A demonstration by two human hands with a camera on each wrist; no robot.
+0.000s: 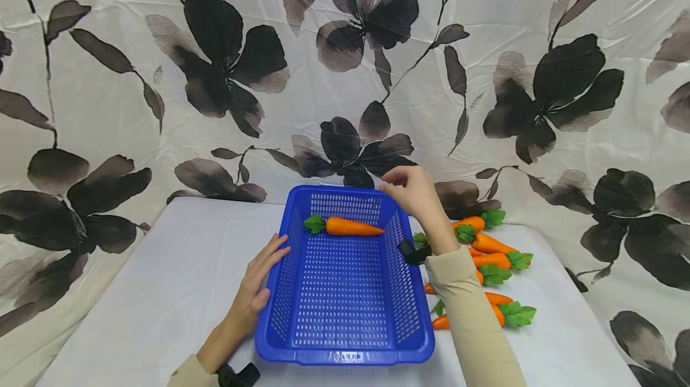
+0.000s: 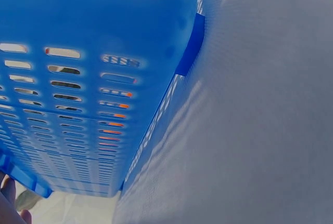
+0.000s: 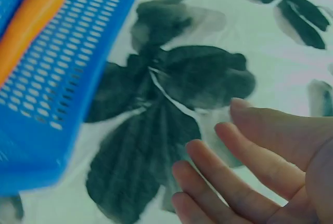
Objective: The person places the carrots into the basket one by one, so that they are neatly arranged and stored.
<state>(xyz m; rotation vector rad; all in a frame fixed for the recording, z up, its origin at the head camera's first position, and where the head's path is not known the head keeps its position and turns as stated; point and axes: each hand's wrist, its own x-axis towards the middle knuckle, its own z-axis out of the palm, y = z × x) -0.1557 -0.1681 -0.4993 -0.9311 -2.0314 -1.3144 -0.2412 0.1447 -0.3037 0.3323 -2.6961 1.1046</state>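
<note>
R hand [image 1: 412,195] by far-right corner of basket [image 1: 345,356]. Finger gap unclear in head cam; R wrist cam shows thumb + fingers loosely spread, nothing held, apart from rim. L hand [image 1: 253,285]: fingers straight, on basket's L side; L wrist cam gets just a bit of them, plus orange thru wall slots. Carrot [image 1: 353,227] in basket, L of R fingers. Loose carrots [image 1: 493,261] nearer wearer than R fingers, head cam only, partly behind sleeve [image 1: 474,321].

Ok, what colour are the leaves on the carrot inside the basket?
Green; the leaves show best in the head view.
</note>
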